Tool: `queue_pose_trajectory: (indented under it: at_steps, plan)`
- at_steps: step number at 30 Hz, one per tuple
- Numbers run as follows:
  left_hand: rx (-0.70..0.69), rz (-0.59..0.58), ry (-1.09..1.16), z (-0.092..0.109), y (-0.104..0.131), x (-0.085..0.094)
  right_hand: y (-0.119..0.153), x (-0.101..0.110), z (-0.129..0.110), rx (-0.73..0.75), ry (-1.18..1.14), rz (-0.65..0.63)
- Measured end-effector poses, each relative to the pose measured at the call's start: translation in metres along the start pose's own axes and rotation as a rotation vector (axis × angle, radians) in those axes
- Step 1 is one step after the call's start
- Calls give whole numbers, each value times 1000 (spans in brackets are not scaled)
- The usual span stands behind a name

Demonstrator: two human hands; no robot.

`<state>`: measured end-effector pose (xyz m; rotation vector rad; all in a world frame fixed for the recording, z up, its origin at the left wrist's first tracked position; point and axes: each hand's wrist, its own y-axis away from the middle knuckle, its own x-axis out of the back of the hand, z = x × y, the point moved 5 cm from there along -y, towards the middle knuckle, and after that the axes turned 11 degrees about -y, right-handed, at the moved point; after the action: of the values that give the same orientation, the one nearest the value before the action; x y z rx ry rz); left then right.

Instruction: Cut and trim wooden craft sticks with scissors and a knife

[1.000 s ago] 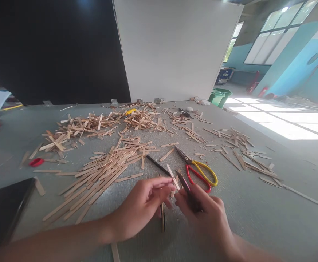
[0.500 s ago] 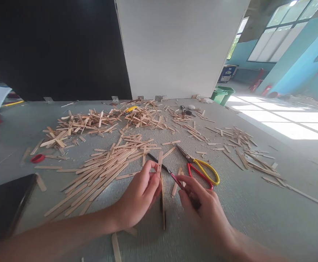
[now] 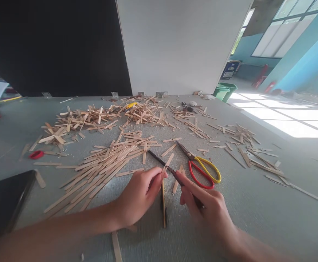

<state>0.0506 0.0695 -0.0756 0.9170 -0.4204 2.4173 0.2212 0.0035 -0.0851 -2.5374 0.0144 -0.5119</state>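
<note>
My left hand [image 3: 142, 193] pinches a short wooden stick [image 3: 170, 159], tilted up to the right. A thin dark tool [image 3: 157, 158] lies across this stick and touches it. The tool's rear part is in my right hand [image 3: 208, 203], index finger along its top. Below my left fingertips, a narrow yellowish strip with dark edges [image 3: 163, 203] points toward me on the table. Scissors [image 3: 202, 167] with one red and one yellow handle lie beyond my right hand, their blades partly open. Many long wooden sticks [image 3: 106, 163] fan out left of my hands.
Heaps of broken sticks [image 3: 87, 118] cover the back of the grey table [image 3: 243, 203], with more scattered right. A black phone-like slab [image 3: 8, 200] and a red ring [image 3: 36, 154] lie left. Black and white panels [image 3: 175, 47] stand behind. Green bins [image 3: 224, 91] are beyond the table.
The stick in my left hand has turned from nearly upright to slanting right. My right hand has brought the tool up against it. The view has shifted slightly.
</note>
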Motion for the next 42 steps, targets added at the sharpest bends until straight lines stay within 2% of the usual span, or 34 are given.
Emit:
queue_pose_trajectory:
  at_steps: [8, 12, 18, 29, 39, 42]
  plan:
    - [-31, 20, -84, 0, -2, 1, 1, -1, 2, 14, 69, -19]
    - [-33, 23, -156, -8, 0, -5, 3, -4, 2, -12, 81, -34]
    - [-23, -2, -214, -19, 1, -15, 0, -9, 8, -191, 30, -75]
    - [-28, -65, -237, -21, 3, -17, 1, -9, 16, -473, -77, -141]
    - [-5, -57, -167, -19, 1, -15, -1, -12, 17, -587, -236, -149]
    - [21, -22, -104, -14, 0, -10, -1, -12, 16, -548, -246, -121]
